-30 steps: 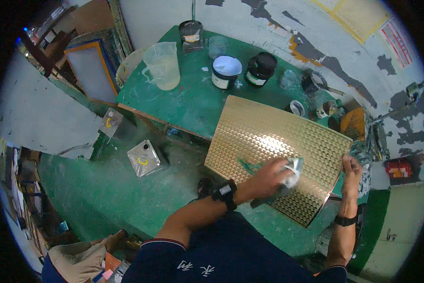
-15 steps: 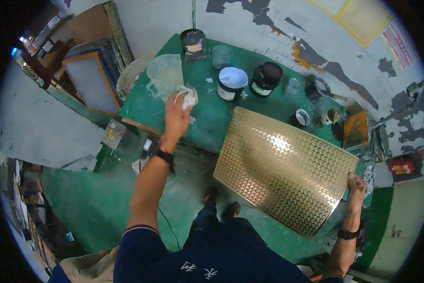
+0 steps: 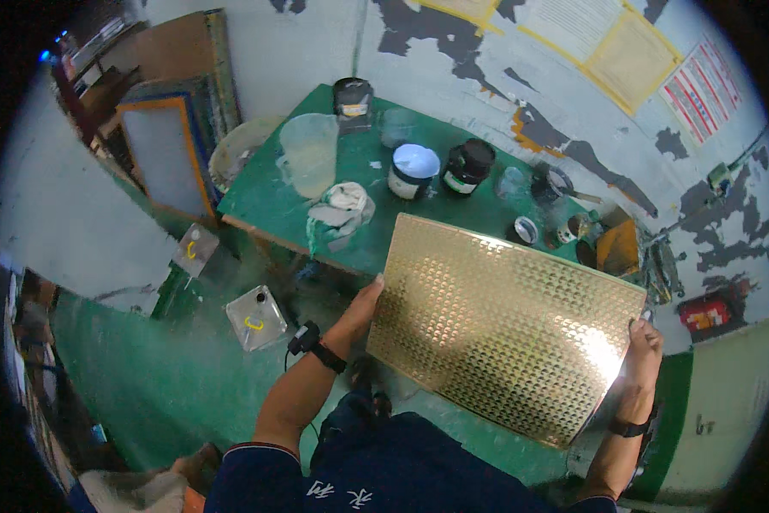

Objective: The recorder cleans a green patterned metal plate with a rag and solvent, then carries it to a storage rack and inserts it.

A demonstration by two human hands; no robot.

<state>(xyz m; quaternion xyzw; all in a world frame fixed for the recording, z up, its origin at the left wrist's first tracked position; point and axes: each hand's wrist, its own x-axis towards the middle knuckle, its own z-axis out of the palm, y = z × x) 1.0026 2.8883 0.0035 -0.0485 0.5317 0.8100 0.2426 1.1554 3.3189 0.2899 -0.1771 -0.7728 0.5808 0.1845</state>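
Note:
A shiny gold-coloured sheet (image 3: pixel 496 329) with rows of small raised round marks is held up in front of me, tilted and overlapping the table's near edge. My left hand (image 3: pixel 363 309) is closed on its left edge, some fingers hidden behind it. At the opposite edge my right hand (image 3: pixel 646 344) grips the sheet with the fingers curled round. A crumpled whitish rag (image 3: pixel 343 212) with a green-stained part lies on the table by the near left edge, touched by neither hand.
On the green table (image 3: pixel 260 192) stand a translucent pitcher (image 3: pixel 309 158), a tub with pale lilac contents (image 3: pixel 414 162), a black jar (image 3: pixel 468 164) and a dark can (image 3: pixel 353 101). Framed screens (image 3: pixel 164 154) lean at the left. A metal stool (image 3: pixel 254 316) stands on the floor.
My left hand has let go of the rag, leaving it on the table, and moved right to take the sheet's left edge. The sheet has shifted slightly left and down.

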